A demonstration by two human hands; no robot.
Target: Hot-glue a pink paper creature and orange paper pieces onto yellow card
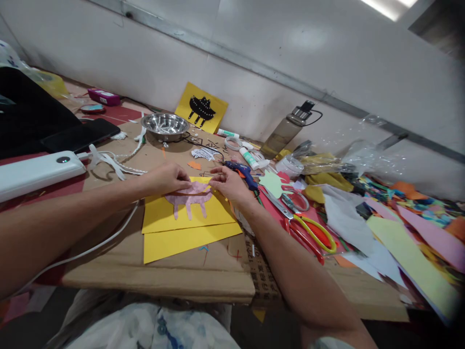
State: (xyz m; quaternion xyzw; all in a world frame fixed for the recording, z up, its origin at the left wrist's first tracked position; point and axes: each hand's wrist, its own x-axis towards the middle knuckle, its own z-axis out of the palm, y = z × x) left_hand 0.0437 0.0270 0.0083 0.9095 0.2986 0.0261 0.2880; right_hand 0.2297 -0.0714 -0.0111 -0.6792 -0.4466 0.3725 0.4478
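Note:
A pink-purple cutout (189, 200) with several leg-like strips lies on a yellow sheet (156, 218). A brownish band crosses its middle; whether it is a strip or a shaded gap I cannot tell. My left hand (165, 179) pinches the cutout's upper edge from the left, thumb and fingers together. From the right, my right hand (230, 185) has its fingers closed at the upper right edge of the same cutout. Beneath the top sheet, a second yellow layer (189, 241) sticks out toward me. A blue glue gun (241, 170) lies just beyond my right hand.
Scissors (290, 215) with yellow and red handles lie right of my right forearm. Behind are a metal bowl (165, 125), glue sticks (249, 158), a tilted-looking bottle (286, 130) and a yellow card (201, 107) with a black cutout. A white power bank (39, 172) sits left; paper scraps (410, 232) crowd the right.

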